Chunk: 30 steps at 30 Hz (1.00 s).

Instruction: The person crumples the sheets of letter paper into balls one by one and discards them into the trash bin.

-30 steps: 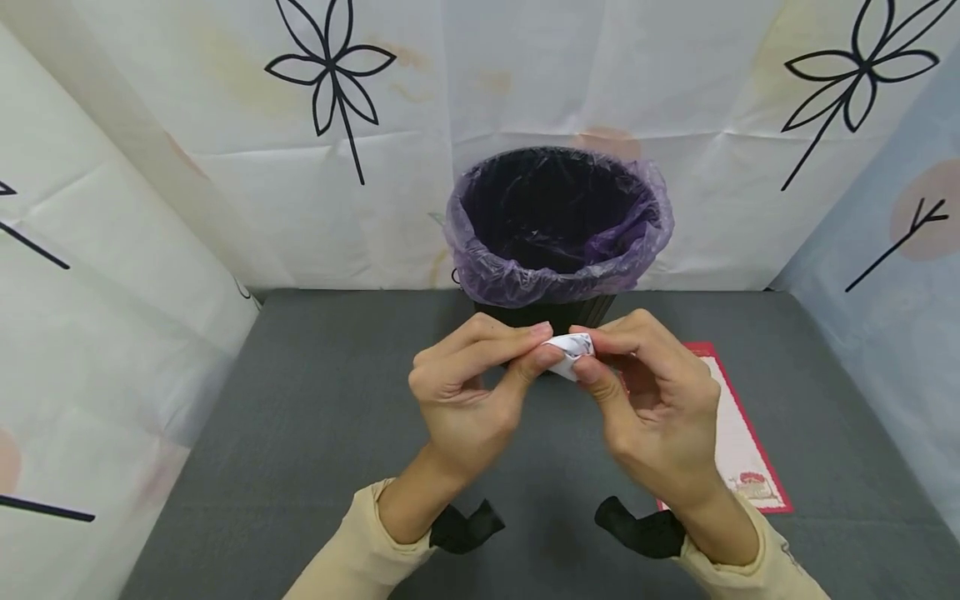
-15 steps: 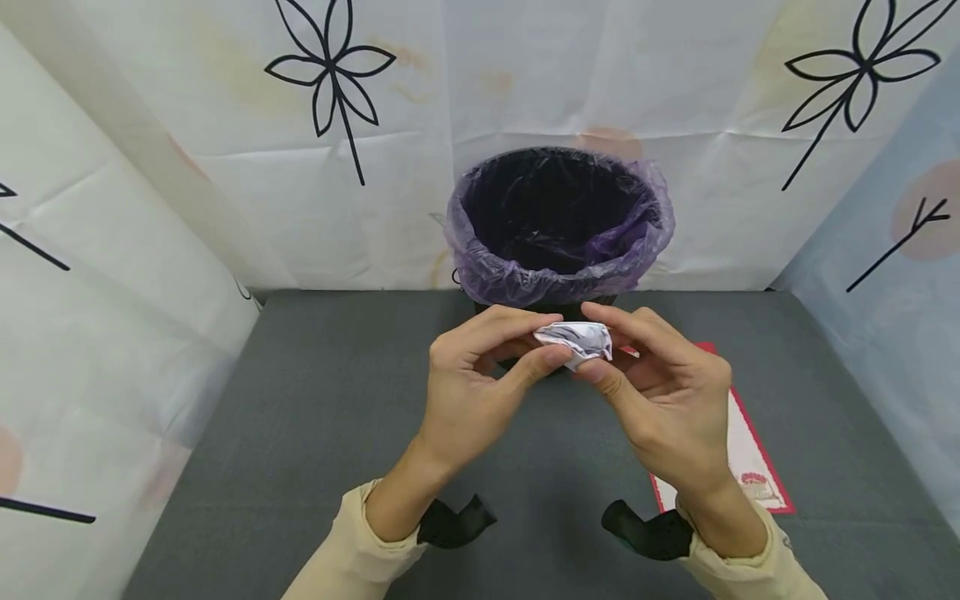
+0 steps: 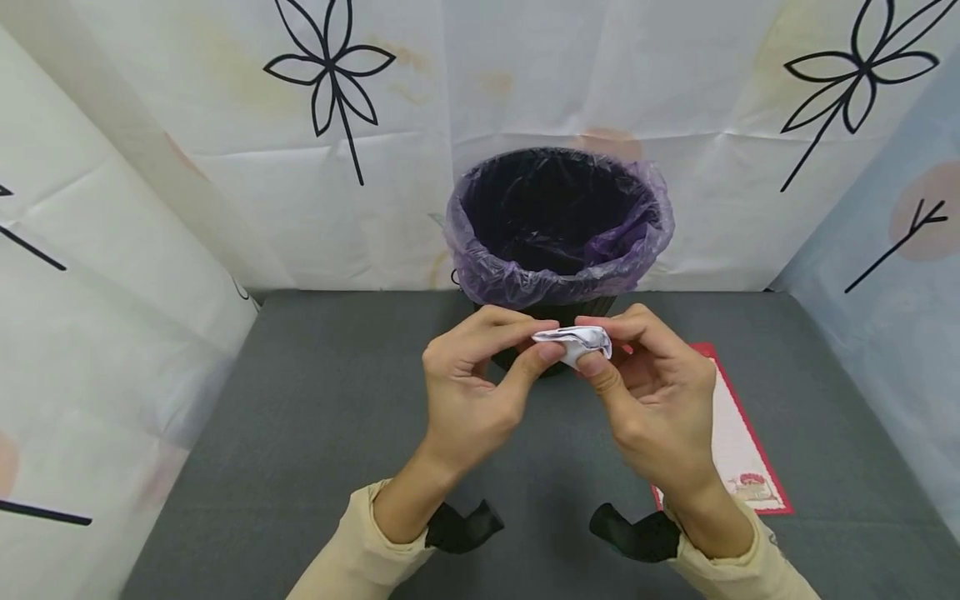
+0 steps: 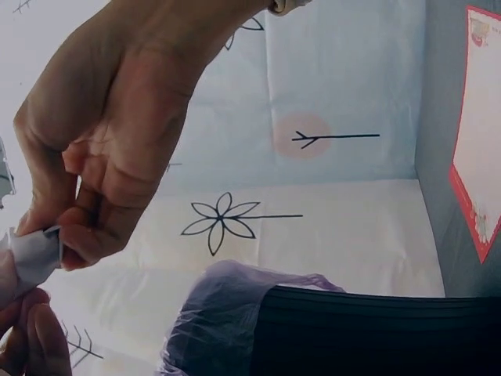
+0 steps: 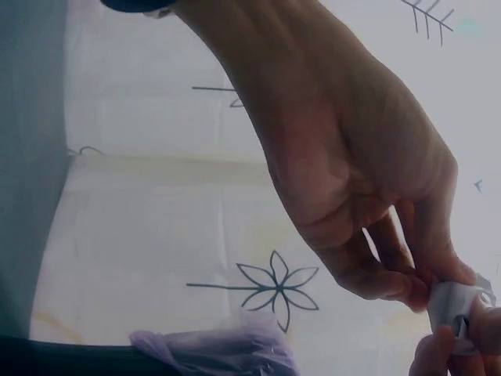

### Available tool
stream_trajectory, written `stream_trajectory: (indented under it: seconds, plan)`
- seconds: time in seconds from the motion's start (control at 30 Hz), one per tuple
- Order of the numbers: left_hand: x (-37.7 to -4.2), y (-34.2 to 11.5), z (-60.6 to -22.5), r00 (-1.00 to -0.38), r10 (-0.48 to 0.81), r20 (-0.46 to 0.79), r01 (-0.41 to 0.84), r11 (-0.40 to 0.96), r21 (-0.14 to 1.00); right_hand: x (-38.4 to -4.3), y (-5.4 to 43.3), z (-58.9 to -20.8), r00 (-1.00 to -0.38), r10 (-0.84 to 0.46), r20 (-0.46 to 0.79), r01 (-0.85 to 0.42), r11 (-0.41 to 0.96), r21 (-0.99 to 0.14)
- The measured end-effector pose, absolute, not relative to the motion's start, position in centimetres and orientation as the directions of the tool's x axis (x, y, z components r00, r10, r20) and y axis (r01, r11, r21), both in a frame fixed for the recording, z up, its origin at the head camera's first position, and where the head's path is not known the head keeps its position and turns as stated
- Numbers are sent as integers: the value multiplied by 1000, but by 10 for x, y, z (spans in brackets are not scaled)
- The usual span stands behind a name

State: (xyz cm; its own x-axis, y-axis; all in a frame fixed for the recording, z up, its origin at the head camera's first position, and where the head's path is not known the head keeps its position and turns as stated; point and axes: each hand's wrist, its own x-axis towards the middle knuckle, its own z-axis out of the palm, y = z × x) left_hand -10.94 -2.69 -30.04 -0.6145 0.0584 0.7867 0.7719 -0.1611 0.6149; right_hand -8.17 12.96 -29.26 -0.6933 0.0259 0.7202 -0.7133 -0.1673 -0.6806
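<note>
In the head view, a small white folded piece, which looks like paper [image 3: 576, 340], is held between both hands in front of the bin. My left hand [image 3: 474, 379] pinches its left end between thumb and fingers. The right hand [image 3: 654, 387] pinches its other end, the thumb pressing on the near face. Its upper edge shows layered folds. Fingertips cover parts of both ends. The white paper [image 4: 35, 257] also shows at the lower left of the left wrist view, and at the lower right of the right wrist view.
A black bin lined with a purple bag [image 3: 495, 279] stands behind the hands, against the patterned cloth wall [image 3: 405, 208]. On the grey table [image 3: 315, 417], a red-bordered sheet [image 3: 738, 442] lies to the right, partly behind the right hand and forearm. Black wrist mounts [image 3: 465, 527] jut inward.
The white piece has turned in the fingers: half a second ago it was spread wider with its greyish inside showing, and now its edges are pressed closer together. Both hands have shifted slightly.
</note>
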Motion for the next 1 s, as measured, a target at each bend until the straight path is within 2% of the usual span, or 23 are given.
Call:
stream_trajectory:
  seconds: [0.17, 0.33, 0.5, 0.6, 0.7, 0.8, 1.0]
  plan:
    - [-108, -23, -301, -565, -7, 825, 820, -117, 560, -78, 121, -292, -692, 88, 716, -721, -121, -682]
    - [-108, -23, -300, -541, -13, 841, 839, -68, 539, -77, 119, -292, -718, 108, 688, -696, -96, -712]
    - [-110, -33, -294, -549, 52, 834, 834, -42, 551, -84, 123, -288, -737, 33, 675, -673, -130, -728]
    - [-113, -42, -286, -564, 124, 817, 817, -61, 573, -90, 127, -284, -725, -14, 688, -678, -158, -718]
    - [-117, -49, -275, -554, 193, 810, 818, -53, 572, -95, 130, -281, -711, -34, 702, -689, -163, -706]
    - [-121, -54, -263, -520, 228, 823, 845, -7, 535, -99, 133, -275, -693, -53, 719, -708, -141, -693]
    - [-136, -52, -238, -413, 258, 873, 910, 74, 409, -113, 141, -246, -677, -121, 726, -732, 17, -681]
